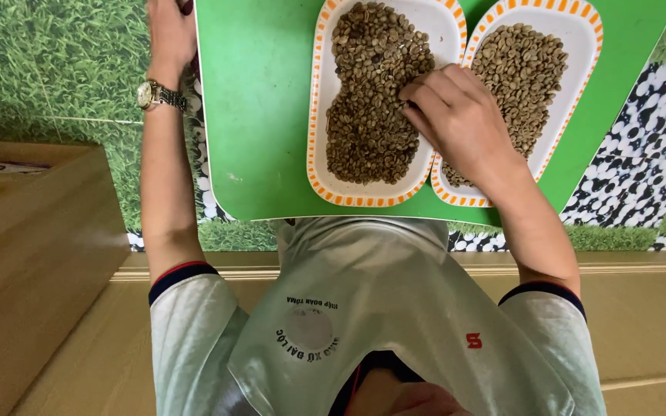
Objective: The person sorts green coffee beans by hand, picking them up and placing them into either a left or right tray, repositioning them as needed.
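Grass-printed covering [55, 69] spreads across the surface, with a black-and-white pebble pattern [641, 169] at three o'clock. On it lies a green tray [260, 115], and on that sit two white oval plates with orange-dashed rims, side by side and touching. The left plate [319, 100] carries a heap of greenish-brown beans [368, 115]; the right plate [583, 69], at two o'clock, carries a paler heap [526, 69]. Your right hand [460, 115] rests over the seam between the plates, fingers curled loosely, tips in the left heap, pinching or raking at beans. Your left hand [169, 31], at eleven o'clock, meets the tray's edge; whether it grips is cut off from view. Work lightly with the fingertips so beans stay inside the rims.
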